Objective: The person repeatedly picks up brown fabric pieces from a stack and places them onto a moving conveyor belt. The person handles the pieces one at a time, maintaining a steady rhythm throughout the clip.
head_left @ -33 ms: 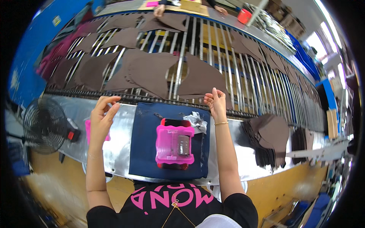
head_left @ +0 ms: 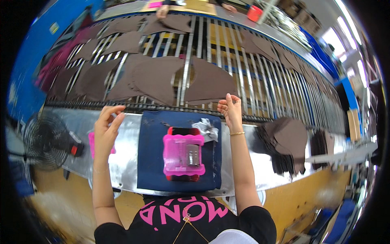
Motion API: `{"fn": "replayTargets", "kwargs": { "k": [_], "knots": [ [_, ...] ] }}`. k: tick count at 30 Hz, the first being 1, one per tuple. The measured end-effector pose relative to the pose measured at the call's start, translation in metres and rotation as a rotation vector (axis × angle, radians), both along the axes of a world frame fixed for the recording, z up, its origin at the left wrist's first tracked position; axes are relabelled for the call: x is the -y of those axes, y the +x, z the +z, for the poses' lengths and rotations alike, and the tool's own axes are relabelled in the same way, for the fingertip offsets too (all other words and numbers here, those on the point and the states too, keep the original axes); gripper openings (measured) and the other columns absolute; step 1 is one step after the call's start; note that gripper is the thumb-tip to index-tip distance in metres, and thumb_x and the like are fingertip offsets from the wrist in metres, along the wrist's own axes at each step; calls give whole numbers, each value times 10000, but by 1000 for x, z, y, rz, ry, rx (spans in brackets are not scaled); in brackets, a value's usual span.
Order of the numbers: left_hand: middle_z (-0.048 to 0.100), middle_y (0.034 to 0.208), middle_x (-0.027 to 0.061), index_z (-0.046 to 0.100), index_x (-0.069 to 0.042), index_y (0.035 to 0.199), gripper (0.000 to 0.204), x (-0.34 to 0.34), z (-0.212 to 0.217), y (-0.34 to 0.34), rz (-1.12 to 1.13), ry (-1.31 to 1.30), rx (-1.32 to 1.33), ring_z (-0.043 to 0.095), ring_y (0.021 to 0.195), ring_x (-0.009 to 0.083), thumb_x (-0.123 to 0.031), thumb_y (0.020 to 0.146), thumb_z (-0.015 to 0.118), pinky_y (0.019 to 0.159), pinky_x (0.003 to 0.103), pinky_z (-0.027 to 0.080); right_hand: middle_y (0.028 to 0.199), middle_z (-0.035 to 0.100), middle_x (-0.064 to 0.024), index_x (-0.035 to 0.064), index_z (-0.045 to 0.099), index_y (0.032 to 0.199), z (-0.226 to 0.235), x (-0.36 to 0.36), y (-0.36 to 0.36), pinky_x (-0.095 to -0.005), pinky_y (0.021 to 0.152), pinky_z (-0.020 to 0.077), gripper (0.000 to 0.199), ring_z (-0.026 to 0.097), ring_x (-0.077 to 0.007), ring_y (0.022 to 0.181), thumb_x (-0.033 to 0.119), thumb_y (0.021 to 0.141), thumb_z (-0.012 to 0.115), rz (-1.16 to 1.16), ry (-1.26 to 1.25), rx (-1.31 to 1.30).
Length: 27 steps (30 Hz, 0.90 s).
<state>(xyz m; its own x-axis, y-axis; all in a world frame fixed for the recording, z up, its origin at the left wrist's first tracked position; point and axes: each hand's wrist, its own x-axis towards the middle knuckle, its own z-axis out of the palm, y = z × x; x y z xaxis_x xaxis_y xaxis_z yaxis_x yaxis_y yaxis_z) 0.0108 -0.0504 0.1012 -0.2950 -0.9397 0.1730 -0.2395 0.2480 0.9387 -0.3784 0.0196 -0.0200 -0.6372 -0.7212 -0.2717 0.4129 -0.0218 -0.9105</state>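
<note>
My left hand (head_left: 107, 125) is raised above the metal worktable, left of the dark blue mat (head_left: 151, 162). Its fingers are bent and apart, with nothing in them. On the right, my right hand (head_left: 230, 109) is lifted beside the far right corner of the mat, its fingers loosely curled and nothing visible in them. Beyond it, a large brown cut piece (head_left: 209, 81) lies on the slatted conveyor, apart from the hand in this view. Left of that piece are overlapping brown pieces (head_left: 156, 79). A pink scalloped plastic holder (head_left: 175, 154) with a small metal device (head_left: 193, 155) sits on the mat.
Crumpled white wrapping (head_left: 206, 129) lies by the holder. A stack of brown pieces (head_left: 284, 142) stands on the table at right. A fan (head_left: 46, 140) and a pink item (head_left: 92, 143) are at left. Across the conveyor (head_left: 254, 81), another person's hand (head_left: 162, 11) touches a brown piece.
The whole scene has shifted slightly left in the view. Both my hands keep nearly the same pose.
</note>
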Motion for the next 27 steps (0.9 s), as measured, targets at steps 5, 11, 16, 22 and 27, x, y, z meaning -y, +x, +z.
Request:
{"fn": "replayTargets", "kwargs": {
  "k": [5,11,16,22,27],
  "knots": [
    [469,863,-61,608,-59,1104,214,-1,-8,-14,-62,143,-95,336,587,-18,-91,894,581,447,150,229,782,632,-91,20,493,1084,51,-127,-65,-255,525,499,264,617,-133,614,158,892,610,-305,73,-624],
    [526,842,-34,580,-38,1169,275,12,-34,-32,-147,153,-120,388,566,-15,-139,913,583,404,148,281,1033,618,-154,56,639,1046,65,-319,-145,-433,853,461,450,559,-342,1013,415,779,687,-739,1490,-1243],
    [543,846,-28,587,-35,1153,261,7,-31,-46,-222,160,-108,380,551,-12,-135,912,584,405,149,276,1048,611,-169,66,644,1088,49,-361,-164,-465,874,458,581,539,-356,1077,516,725,704,-733,1570,-1051],
    [516,798,-55,619,-55,1076,180,-4,-8,-42,-213,180,-41,347,543,-14,-94,903,586,433,155,241,972,653,-178,85,572,1070,104,-332,-148,-470,744,505,255,639,-365,902,221,856,598,-430,1577,-1305],
    [525,852,-33,631,-34,1054,204,-13,14,-63,-314,90,6,433,615,17,-112,865,632,463,168,321,767,638,-162,111,561,1140,220,-245,-31,-341,433,486,242,610,-237,522,224,956,453,-451,1112,-1306]
  ]
}}
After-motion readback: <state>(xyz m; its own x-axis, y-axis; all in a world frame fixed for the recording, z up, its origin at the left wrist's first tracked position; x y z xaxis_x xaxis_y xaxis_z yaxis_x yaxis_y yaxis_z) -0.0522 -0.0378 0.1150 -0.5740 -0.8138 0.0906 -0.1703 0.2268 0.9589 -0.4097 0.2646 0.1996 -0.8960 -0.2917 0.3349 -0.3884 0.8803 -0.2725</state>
